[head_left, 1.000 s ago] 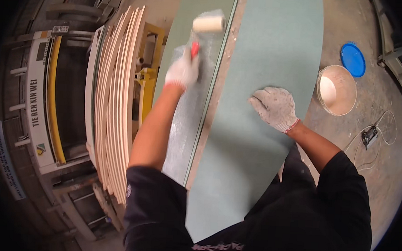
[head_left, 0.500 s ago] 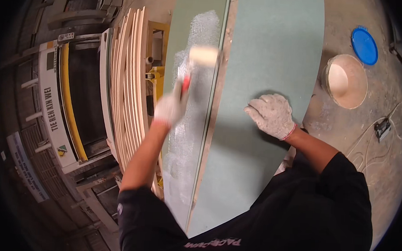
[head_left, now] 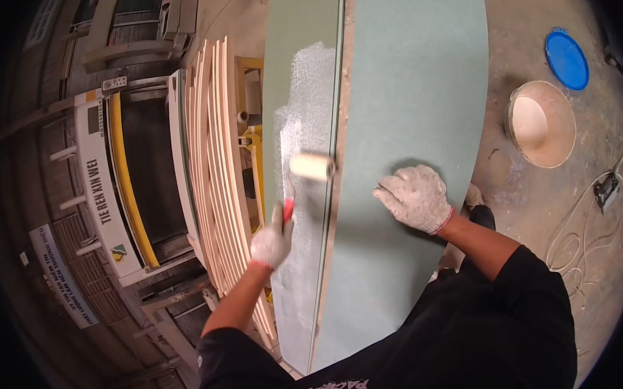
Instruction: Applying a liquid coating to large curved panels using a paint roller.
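A wide pale green board [head_left: 416, 87] takes up the middle of the frame, running from the top edge down to the person's dark shirt [head_left: 473, 330]. Left of it, across a narrow gap, lies a narrower green board [head_left: 282, 24] with a streaky white coat [head_left: 312, 71] over much of its face. A white and yellow machine [head_left: 121, 198] fills the left side, with a stack of wooden strips [head_left: 214, 168] beside it. At the upper right stands a bucket [head_left: 559, 123] of pale liquid, a blue lid [head_left: 566, 60] near it. The gloved right hand [head_left: 417, 198] is over the wide board, palm down; its underside is hidden, so I cannot tell whether it grips anything. The gloved left hand [head_left: 271, 246] is closed round the red handle of the roller [head_left: 311, 166], at the centre of the frame. Since half a second ago the roller has come down the narrower board, leaving more white coat in view above it.
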`<action>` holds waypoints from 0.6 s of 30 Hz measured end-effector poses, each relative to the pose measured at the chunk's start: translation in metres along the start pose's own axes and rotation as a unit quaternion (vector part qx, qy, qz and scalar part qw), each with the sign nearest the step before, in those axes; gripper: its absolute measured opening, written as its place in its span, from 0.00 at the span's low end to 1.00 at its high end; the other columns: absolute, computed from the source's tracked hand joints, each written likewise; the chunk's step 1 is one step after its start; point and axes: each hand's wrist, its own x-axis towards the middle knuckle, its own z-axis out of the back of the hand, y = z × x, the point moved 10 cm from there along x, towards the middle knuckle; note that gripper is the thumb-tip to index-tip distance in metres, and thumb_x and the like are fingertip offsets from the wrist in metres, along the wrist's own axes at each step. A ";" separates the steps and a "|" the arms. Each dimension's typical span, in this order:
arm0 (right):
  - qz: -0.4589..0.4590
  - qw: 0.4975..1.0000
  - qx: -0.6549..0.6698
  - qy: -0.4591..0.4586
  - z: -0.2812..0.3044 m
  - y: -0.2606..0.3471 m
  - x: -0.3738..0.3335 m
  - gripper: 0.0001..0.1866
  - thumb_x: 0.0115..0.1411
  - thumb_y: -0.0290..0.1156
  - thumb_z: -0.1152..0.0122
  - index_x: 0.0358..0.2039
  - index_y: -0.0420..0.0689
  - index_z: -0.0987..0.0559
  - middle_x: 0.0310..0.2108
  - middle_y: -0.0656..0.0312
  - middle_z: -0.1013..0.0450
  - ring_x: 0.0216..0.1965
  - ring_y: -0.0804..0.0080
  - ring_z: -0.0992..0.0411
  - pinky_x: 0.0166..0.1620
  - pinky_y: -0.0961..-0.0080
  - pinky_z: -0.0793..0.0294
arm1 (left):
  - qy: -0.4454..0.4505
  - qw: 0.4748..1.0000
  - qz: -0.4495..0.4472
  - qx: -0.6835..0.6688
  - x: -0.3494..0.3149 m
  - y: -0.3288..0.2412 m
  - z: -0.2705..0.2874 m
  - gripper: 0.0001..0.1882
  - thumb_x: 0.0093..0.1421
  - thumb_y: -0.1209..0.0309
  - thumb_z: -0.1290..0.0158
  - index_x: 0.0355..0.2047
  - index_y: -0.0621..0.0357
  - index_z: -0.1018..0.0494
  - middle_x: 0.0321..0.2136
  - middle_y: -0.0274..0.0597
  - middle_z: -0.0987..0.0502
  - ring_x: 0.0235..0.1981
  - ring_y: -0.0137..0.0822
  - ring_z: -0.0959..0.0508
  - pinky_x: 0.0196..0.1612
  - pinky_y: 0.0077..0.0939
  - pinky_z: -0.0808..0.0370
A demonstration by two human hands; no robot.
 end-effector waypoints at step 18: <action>-0.023 0.995 -0.096 0.014 -0.025 0.005 -0.011 0.12 0.66 0.41 0.39 0.40 0.47 0.16 0.37 0.56 0.19 0.39 0.54 0.21 0.41 0.62 0.22 | -0.157 0.978 -0.116 -0.078 0.064 -0.044 0.027 0.26 0.71 0.56 0.57 0.63 0.57 0.39 0.36 0.68 0.20 0.38 0.66 0.19 0.43 0.61 0.25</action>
